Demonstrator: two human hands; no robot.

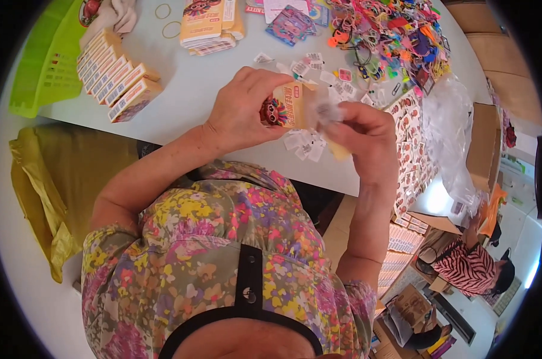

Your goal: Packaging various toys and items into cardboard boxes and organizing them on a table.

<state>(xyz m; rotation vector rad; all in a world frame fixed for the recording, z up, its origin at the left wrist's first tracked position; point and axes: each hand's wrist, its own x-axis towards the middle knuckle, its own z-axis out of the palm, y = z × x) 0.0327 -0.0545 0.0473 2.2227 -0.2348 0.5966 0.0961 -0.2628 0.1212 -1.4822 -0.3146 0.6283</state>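
Step in hand: apparently loading the box (292, 106). It is held upper side out in the left hand (238, 107), thumb and fingers gripping its edges. The right hand (366, 128) pinches a small clear packet (326, 112) at the box's right end; motion blur hides whether it has entered. The next move calls for steady box walls and an aligned packet.

Materials: box, thin printed card, rectangular; packet, filmy plastic. Slips (307, 143), flat white paper, lie beneath the hands. Trinkets (396, 33), glossy, irregular, are heaped beyond the right hand.
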